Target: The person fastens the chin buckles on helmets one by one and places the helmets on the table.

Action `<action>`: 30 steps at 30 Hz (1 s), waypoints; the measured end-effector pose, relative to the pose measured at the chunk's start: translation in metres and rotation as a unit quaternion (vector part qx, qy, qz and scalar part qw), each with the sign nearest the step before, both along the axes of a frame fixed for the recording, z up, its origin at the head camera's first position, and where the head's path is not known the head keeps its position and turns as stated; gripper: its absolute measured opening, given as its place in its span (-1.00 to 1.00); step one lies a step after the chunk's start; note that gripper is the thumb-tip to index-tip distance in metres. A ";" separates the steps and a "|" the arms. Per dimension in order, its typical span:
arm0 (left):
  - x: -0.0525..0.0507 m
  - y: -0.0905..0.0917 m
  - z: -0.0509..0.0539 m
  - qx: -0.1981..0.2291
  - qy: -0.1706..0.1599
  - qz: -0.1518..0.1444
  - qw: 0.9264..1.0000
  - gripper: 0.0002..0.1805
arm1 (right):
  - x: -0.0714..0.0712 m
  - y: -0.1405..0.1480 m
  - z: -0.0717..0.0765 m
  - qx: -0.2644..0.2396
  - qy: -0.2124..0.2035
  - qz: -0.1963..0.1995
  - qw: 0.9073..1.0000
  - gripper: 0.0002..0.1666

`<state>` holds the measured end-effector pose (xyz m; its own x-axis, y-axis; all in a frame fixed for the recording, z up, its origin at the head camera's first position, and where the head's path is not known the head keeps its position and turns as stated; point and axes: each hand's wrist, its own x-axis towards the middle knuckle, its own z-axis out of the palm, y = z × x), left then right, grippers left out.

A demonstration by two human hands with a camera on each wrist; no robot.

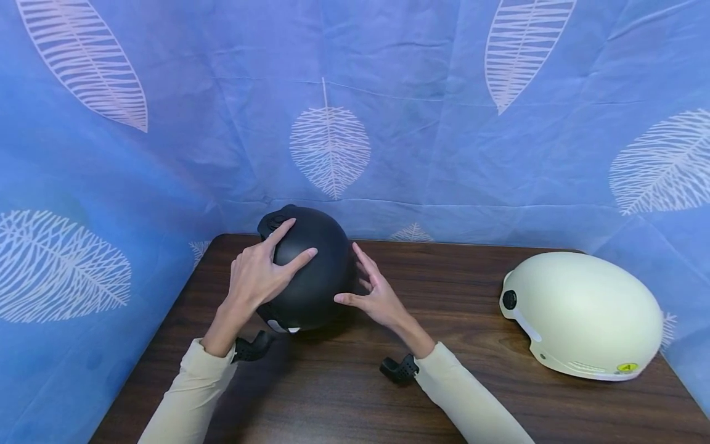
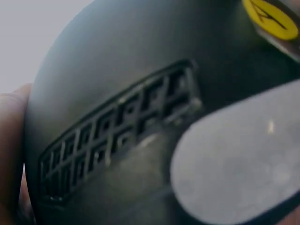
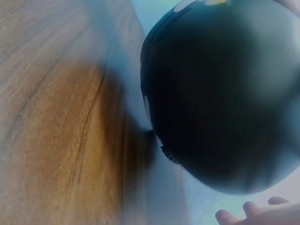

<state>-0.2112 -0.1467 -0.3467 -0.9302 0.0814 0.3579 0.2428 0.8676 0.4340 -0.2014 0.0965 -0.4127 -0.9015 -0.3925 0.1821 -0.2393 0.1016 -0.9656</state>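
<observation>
A black helmet (image 1: pixel 316 271) is tilted at the left part of the table in the head view. My left hand (image 1: pixel 255 277) holds it from its left side, thumb and index finger spread over the shell, the other fingers partly hidden. At the helmet's right side is my right hand (image 1: pixel 379 299), its fingers extended. In the right wrist view the fingertips (image 3: pixel 251 211) show apart from the black shell (image 3: pixel 220 93). The left wrist view shows a vent grille (image 2: pixel 122 126), a pale oval patch (image 2: pixel 239 159) and a yellow sticker (image 2: pixel 271 18) on the helmet.
A cream-white helmet (image 1: pixel 588 314) rests on the right of the dark wooden table (image 1: pixel 444 296). Blue cloth (image 1: pixel 399 142) with white leaf prints hangs behind the table and along its sides.
</observation>
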 end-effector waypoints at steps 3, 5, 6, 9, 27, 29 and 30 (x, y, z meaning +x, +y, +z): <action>-0.002 -0.006 -0.001 0.010 -0.004 0.002 1.000 -0.15 | -0.011 0.001 -0.017 -0.012 -0.023 0.003 1.000 0.19; -0.002 -0.009 -0.002 0.015 -0.008 0.002 1.000 -0.15 | -0.018 0.000 -0.028 -0.024 -0.038 0.011 0.999 0.21; -0.002 -0.010 -0.002 0.018 -0.009 0.002 1.000 -0.16 | -0.020 0.000 -0.032 -0.031 -0.046 0.016 0.998 0.23; -0.002 -0.015 -0.004 0.027 -0.015 0.004 1.000 -0.17 | -0.023 -0.003 -0.039 -0.049 -0.066 0.029 0.996 0.25; -0.003 -0.052 -0.015 0.110 -0.040 0.000 0.993 -0.25 | -0.031 -0.031 -0.052 -0.107 -0.056 0.079 0.990 0.36; -0.002 -0.054 -0.016 0.106 -0.038 0.002 0.994 -0.25 | -0.031 -0.034 -0.051 -0.107 -0.053 0.075 0.990 0.36; -0.001 -0.054 -0.016 0.102 -0.039 0.006 0.994 -0.24 | -0.032 -0.035 -0.051 -0.107 -0.052 0.075 0.990 0.37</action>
<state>-0.2126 -0.2007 -0.3629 -0.9563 0.0030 0.2922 0.1915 0.7616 0.6191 -0.2331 0.0619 -0.4635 -0.8546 -0.4857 0.1838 -0.1337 -0.1363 -0.9816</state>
